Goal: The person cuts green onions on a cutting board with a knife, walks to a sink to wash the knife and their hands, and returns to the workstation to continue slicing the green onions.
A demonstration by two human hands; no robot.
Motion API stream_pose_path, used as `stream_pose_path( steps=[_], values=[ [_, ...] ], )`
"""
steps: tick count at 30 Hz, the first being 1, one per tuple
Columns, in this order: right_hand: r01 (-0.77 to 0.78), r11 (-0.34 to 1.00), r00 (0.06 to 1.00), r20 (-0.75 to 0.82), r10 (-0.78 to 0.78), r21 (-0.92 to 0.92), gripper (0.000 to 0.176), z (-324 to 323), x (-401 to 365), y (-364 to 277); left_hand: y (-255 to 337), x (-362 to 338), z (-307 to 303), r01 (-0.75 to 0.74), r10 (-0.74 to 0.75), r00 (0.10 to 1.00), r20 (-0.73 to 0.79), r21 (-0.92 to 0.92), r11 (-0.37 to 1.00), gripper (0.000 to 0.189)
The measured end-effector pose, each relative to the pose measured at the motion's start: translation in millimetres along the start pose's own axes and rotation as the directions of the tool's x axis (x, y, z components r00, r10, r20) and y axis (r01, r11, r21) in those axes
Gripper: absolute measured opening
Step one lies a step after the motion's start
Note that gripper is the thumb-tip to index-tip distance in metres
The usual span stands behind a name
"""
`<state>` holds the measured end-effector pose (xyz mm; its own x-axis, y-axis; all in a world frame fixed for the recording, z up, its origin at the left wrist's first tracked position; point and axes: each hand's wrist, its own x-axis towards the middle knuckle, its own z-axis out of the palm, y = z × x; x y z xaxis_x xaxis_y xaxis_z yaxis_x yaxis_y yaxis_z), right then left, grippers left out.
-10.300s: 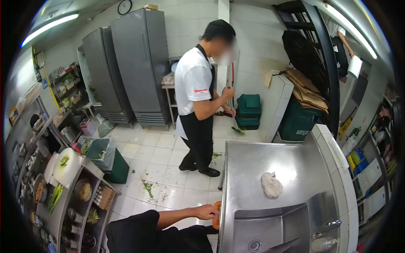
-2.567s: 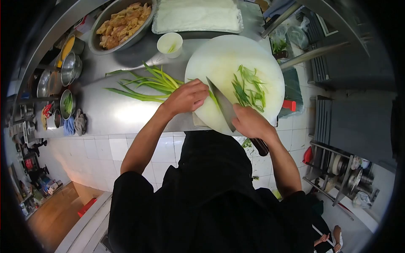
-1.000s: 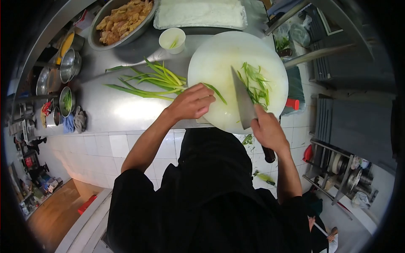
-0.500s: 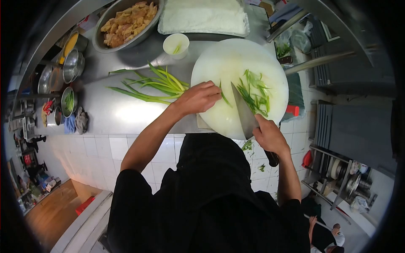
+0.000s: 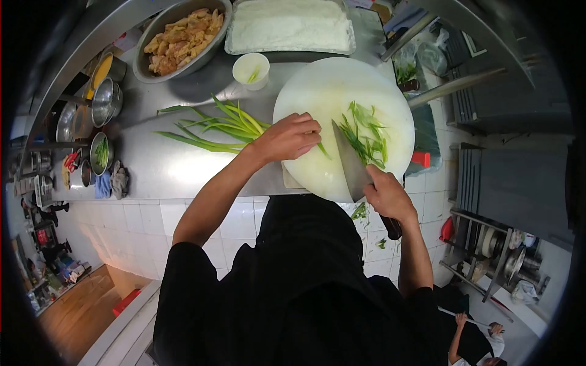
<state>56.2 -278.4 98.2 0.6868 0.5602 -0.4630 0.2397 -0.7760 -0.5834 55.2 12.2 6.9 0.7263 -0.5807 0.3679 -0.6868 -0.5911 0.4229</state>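
Observation:
My left hand (image 5: 288, 137) is closed, fingers curled down, over the left part of a round white cutting board (image 5: 317, 79). A green strip of scallion (image 5: 324, 150) pokes out from under its fingertips. Long scallions (image 5: 229, 125) lie on the steel counter and reach up to this hand, which hides their near ends. In my right hand (image 5: 389, 194) is a broad, pointed kitchen knife (image 5: 349, 161), gripped by the dark handle. Its blade rests on or just above the board, between the left fingers and a pile of cut scallion pieces (image 5: 368, 134).
A white cup (image 5: 250, 71) with scallion bits stands behind the board. Farther back are a metal bowl of raw meat (image 5: 185, 41) and a tray of white powder (image 5: 292, 27). Metal bowls (image 5: 107, 102) line the left side. Another person's arm (image 5: 458, 338) holds a pole at lower right.
The view has shifted slightly. My left fingers have shifted a little over the scallion strip, while the knife stays in nearly the same place. The other person's arms and pole have moved.

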Motion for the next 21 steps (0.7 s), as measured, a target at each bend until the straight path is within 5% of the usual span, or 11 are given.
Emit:
stream_pose_path(
  steps=[7, 13, 21],
  values=[
    [0.013, 0.992, 0.999, -0.037, -0.008, 0.125, 0.018, 7.2, 1.2, 13.8, 8.7, -10.4, 6.4, 0.048, -0.047, 0.997, -0.053, 0.020, 0.999, 0.012],
    [0.099, 0.995, 0.989, -0.110, -0.096, 0.024, 0.021, 11.0, -6.4, 3.1, 16.5, -29.1, 11.6, 0.050, -0.037, 0.991, -0.131, 0.100, 0.994, 0.019],
    [-0.033, 0.994, 0.999, -0.010, 0.032, -0.103, 0.027, 2.5, -2.3, -21.4, 12.1, -28.8, 7.3, -0.024, 0.031, 0.999, -0.045, 0.142, 0.990, 0.031]
  ],
)
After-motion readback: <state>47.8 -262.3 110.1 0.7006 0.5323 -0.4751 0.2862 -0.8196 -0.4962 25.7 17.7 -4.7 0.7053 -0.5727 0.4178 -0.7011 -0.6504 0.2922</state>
